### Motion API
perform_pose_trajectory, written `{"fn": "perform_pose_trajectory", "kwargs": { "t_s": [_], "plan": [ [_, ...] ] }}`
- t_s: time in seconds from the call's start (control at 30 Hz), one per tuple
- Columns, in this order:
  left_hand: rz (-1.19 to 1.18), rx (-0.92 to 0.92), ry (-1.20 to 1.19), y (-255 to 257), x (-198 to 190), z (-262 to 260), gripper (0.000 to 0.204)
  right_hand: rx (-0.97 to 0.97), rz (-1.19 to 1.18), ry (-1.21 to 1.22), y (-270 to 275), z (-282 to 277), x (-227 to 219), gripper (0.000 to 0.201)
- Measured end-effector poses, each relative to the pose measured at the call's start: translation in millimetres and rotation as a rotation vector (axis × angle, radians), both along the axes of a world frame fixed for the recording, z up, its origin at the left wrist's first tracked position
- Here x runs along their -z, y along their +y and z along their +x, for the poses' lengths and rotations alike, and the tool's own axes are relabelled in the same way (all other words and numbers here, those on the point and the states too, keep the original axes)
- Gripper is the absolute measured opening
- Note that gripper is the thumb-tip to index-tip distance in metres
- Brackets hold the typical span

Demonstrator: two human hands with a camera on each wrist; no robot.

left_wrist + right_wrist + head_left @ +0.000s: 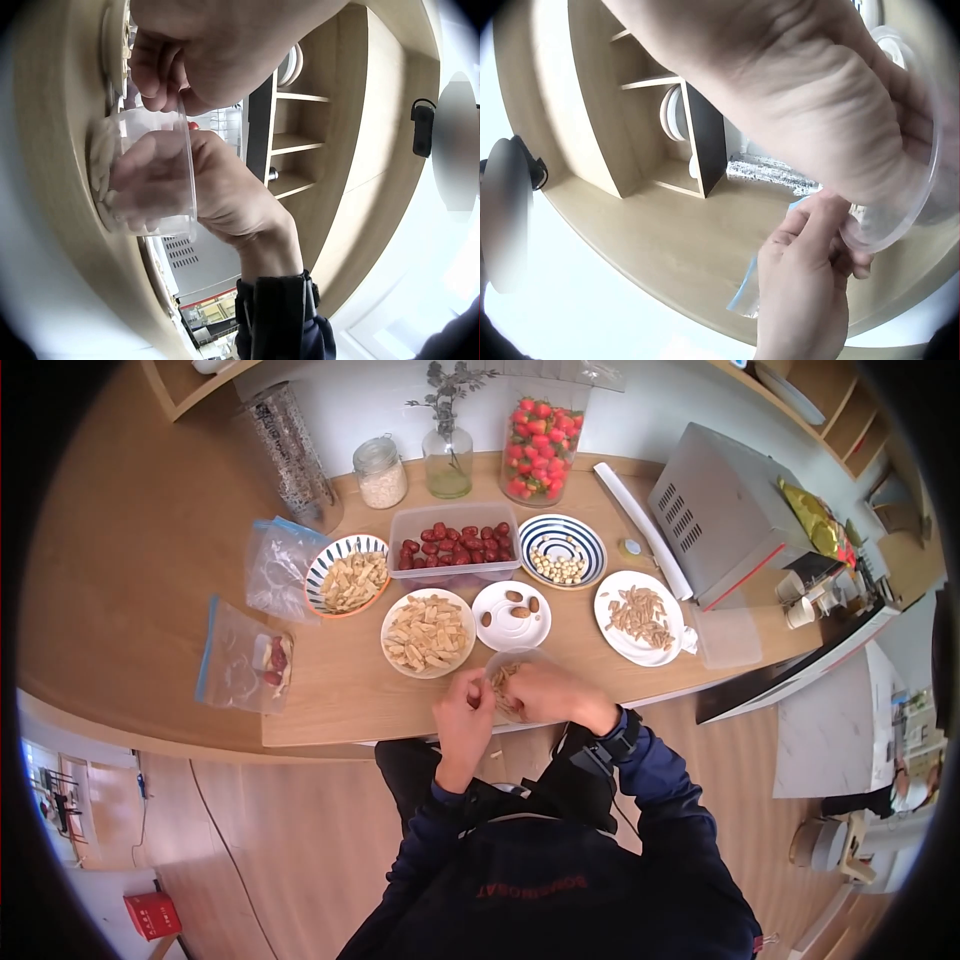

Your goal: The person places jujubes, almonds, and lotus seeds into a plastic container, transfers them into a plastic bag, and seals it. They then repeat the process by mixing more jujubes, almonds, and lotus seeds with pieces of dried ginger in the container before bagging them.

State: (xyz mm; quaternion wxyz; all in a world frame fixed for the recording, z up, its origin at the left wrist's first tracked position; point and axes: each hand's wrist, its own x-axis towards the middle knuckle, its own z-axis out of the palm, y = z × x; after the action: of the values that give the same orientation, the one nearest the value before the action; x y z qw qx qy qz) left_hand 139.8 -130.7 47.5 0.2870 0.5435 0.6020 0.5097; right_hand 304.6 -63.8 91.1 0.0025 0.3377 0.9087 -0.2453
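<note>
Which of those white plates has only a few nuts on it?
The small white plate in the middle, just beyond the hands; it holds only a few brown nuts, while the white plates beside it are piled with pieces.

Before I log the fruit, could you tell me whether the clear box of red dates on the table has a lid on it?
No, the clear box stands open-topped in the head view, with the red dates exposed inside.

I see a dark navy long-sleeved top [560,880] with red lettering across the chest — unreadable from here. A black strap-on band [612,742] wraps the right wrist, seemingly a camera mount. Both hands are bare.
</note>
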Motion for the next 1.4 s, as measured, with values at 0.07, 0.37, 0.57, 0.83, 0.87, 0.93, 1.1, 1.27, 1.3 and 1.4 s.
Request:
{"fn": "perform_pose_trajectory", "kwargs": {
  "t_s": [0.07,0.37,0.57,0.83,0.87,0.93,1.1,1.27,1.3,1.4],
  "plan": [
    [-0.029,0.012,-0.005,-0.2,-2.0,-1.7,0.019,0.008,-0.055,0.009,2.5,0.8,-13.0,0.008],
    [0.010,-0.001,-0.008,1.2,0.2,-5.9,0.020,-0.005,-0.055,-0.046,4.0,0.8,-23.5,0.009],
    [0.027,-0.042,-0.004,0.6,0.8,-4.7,0.019,-0.017,-0.117,-0.113,3.5,-3.4,-14.2,0.008],
    [0.070,-0.056,0.002,2.5,-1.2,-7.5,0.020,0.013,0.075,-0.054,-1.0,-0.3,-8.5,0.014],
    [0.085,-0.058,0.010,2.6,0.3,-7.0,0.020,-0.013,0.055,-0.086,-1.7,-1.6,-5.9,0.014],
    [0.118,-0.069,0.018,3.1,2.8,-5.7,0.019,-0.006,-0.038,-0.045,-2.2,-2.5,-7.0,0.013],
    [0.149,-0.082,0.023,3.1,3.1,-4.7,0.018,-0.003,-0.159,0.048,0.0,-1.3,-14.5,0.011],
    [0.150,-0.074,0.027,4.2,4.9,-5.4,0.017,-0.011,-0.018,0.043,-1.8,4.2,0.9,0.006],
    [0.155,-0.077,0.026,4.8,5.4,-5.3,0.017,-0.006,-0.041,0.025,-1.3,5.0,0.7,0.006],
    [0.141,-0.072,0.025,3.1,5.6,-6.5,0.018,0.004,-0.104,0.017,-0.5,5.2,-1.3,0.007]
  ]
}}
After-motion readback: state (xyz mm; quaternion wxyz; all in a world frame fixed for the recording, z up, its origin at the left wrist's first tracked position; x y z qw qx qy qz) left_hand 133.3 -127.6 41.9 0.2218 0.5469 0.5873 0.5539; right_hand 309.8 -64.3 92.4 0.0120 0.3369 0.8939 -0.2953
